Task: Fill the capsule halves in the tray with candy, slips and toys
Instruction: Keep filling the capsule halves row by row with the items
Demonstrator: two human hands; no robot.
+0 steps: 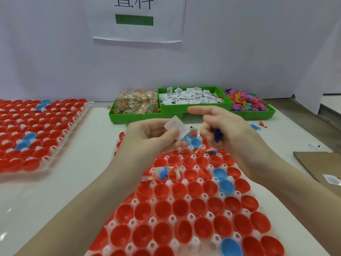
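Filling is midway: my left hand [147, 137] pinches a slip [175, 129], my right hand [221, 130] curls round a blue toy [218, 135], both above the tray [153, 221], and next each should drop into an empty half [195, 161].

- From my seat the scene reads bright and even; the light looks to come from overhead, soft and diffuse, with a cool lilac cast on the back wall [55, 61].
- Shadows are faint: only a soft dark band under the green bins [166, 112].
- I get a white glare patch on the glossy table [7, 235] at lower left.
- Both hands are motion-blurred, the right hand [221, 130] worst, and the white slip [175, 129] in the left hand [147, 137] is smeared.
- The side tray [46, 157] is blurred at its near edge.
- Wide-angle bending bows the table's lines toward the frame edges.
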